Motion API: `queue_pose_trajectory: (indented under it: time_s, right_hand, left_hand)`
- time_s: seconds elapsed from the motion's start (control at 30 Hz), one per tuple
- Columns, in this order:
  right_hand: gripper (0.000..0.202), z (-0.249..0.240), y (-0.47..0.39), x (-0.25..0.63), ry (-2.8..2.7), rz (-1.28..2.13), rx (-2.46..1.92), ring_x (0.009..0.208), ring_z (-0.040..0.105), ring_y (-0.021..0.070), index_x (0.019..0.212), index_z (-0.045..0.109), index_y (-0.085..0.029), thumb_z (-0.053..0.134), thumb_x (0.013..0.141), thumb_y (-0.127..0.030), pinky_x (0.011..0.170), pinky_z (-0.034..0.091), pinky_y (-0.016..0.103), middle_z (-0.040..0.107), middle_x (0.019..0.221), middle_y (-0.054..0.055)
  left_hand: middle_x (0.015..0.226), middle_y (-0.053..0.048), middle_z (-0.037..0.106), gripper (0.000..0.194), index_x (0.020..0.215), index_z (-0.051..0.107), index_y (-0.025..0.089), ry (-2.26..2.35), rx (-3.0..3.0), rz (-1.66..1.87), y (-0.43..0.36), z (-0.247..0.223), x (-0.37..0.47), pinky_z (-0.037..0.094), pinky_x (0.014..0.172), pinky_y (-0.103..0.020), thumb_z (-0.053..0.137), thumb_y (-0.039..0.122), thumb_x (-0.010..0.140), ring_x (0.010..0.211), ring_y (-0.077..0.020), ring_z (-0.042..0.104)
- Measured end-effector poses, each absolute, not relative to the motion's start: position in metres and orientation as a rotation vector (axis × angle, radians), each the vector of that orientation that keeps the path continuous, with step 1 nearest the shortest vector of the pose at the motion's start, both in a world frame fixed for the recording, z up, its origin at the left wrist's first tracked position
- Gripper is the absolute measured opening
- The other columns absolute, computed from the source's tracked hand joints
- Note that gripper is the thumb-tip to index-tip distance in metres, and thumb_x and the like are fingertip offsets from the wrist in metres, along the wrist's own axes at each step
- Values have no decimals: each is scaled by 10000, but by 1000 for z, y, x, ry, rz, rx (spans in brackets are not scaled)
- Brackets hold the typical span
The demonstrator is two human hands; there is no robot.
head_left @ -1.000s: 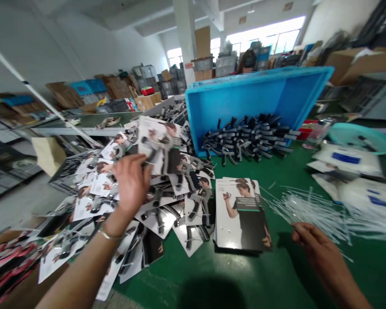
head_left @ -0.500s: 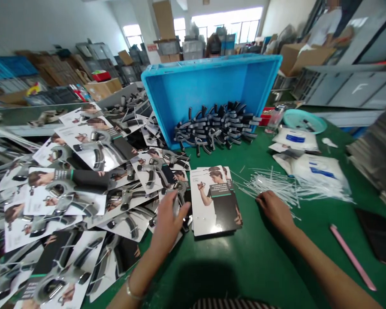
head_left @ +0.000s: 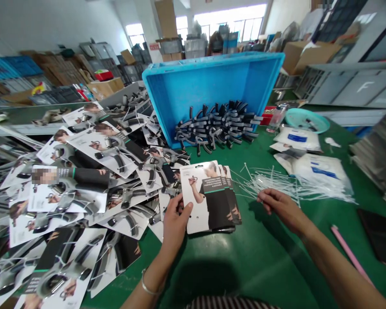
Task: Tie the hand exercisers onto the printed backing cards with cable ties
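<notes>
Fingers of the left hand (head_left: 175,219) pinch the lower left edge of the top printed card (head_left: 203,197), tilting it up off the small stack of cards (head_left: 230,201) on the green table (head_left: 263,266) — a grip at the rim keeps the card's punched holes free. The right hand (head_left: 278,206) closes loosely on a white cable tie (head_left: 264,194) at the near edge of the loose tie pile (head_left: 292,182), just beside the stack. Behind, hand grippers (head_left: 218,126) spill from a tipped blue crate (head_left: 212,86) — within reach; finished carded ones (head_left: 93,180) heap on the left.
</notes>
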State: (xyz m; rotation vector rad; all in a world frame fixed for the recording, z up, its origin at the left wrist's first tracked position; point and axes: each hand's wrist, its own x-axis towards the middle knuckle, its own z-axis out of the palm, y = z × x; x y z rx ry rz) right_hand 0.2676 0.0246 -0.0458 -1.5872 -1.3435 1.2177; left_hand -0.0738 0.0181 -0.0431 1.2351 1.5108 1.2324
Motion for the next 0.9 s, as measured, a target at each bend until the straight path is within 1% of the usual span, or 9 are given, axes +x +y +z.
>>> queue_pose_trajectory:
  time_s: [0.13, 0.2, 0.27, 0.37, 0.43, 0.5, 0.63, 0.73, 0.9]
  right_hand:
    - [337, -36, 14, 238, -966, 1653, -1254, 524, 412, 72, 1026, 636, -189, 749, 810, -421, 476, 355, 217, 570, 762, -11]
    - [302, -34, 12, 222, -932, 1744, -1189, 489, 347, 52, 980, 638, -183, 754, 814, -406, 452, 320, 203, 528, 716, -34]
    - [283, -33, 12, 208, -993, 1787, -1170, 456, 311, 48, 899, 628, -173, 715, 844, -437, 445, 314, 206, 497, 644, -50]
    - [330, -26, 13, 193, -1246, 1752, -1243, 442, 364, 56, 849, 623, -169, 645, 878, -496, 455, 327, 215, 583, 655, -21]
    - [339, -19, 13, 189, -1415, 1683, -1307, 449, 392, 57, 863, 636, -172, 625, 880, -511, 434, 293, 207, 647, 729, 2]
    - [320, -14, 13, 187, -1536, 1607, -1350, 479, 430, 69, 855, 652, -182, 631, 868, -501, 420, 280, 201, 659, 760, 5]
    - [263, -13, 11, 186, -1615, 1489, -1423, 521, 498, 98, 852, 640, -202, 638, 861, -464, 440, 352, 206, 604, 693, -23]
    - [284, -15, 11, 184, -1563, 1542, -1410, 498, 542, 118, 903, 590, -203, 609, 878, -485, 463, 413, 230, 592, 626, -35]
    - [307, -12, 14, 180, -1572, 1503, -1360, 508, 590, 119, 935, 555, -210, 582, 895, -513, 513, 477, 264, 640, 756, -12]
  left_hand:
    - [995, -58, 718, 389, 1119, 622, 184, 1260, 964, 1267, -3, -30, -74, 516, 798, -293, 740, 348, 787, 871, -183, 661]
    - [998, -70, 724, 380, 1093, 621, 167, 1205, 855, 1185, -9, -29, -75, 525, 767, -279, 748, 339, 780, 837, -175, 671]
    - [989, -74, 725, 368, 1084, 617, 160, 1190, 793, 1134, -14, -31, -76, 515, 652, -236, 739, 340, 787, 747, -148, 661]
    - [935, -63, 720, 372, 1072, 608, 157, 1207, 792, 1112, -19, -35, -79, 378, 419, -169, 738, 355, 784, 568, -97, 578]
    - [893, -52, 711, 382, 1067, 603, 155, 1213, 791, 1104, -22, -37, -80, 306, 354, -161, 740, 365, 779, 510, -83, 527]
    - [869, -39, 696, 380, 1066, 597, 156, 1205, 783, 1097, -24, -38, -80, 303, 343, -160, 737, 362, 780, 505, -81, 515]
    - [813, -13, 664, 351, 1057, 591, 160, 1198, 776, 1076, -27, -37, -80, 306, 347, -158, 720, 352, 793, 507, -82, 505]
    - [817, -17, 663, 348, 1052, 593, 162, 1193, 765, 1083, -28, -39, -81, 317, 369, -160, 722, 349, 789, 528, -89, 520]
    - [778, -3, 657, 311, 1022, 618, 173, 1146, 716, 1095, -31, -49, -83, 396, 476, -185, 736, 331, 781, 532, -82, 517]
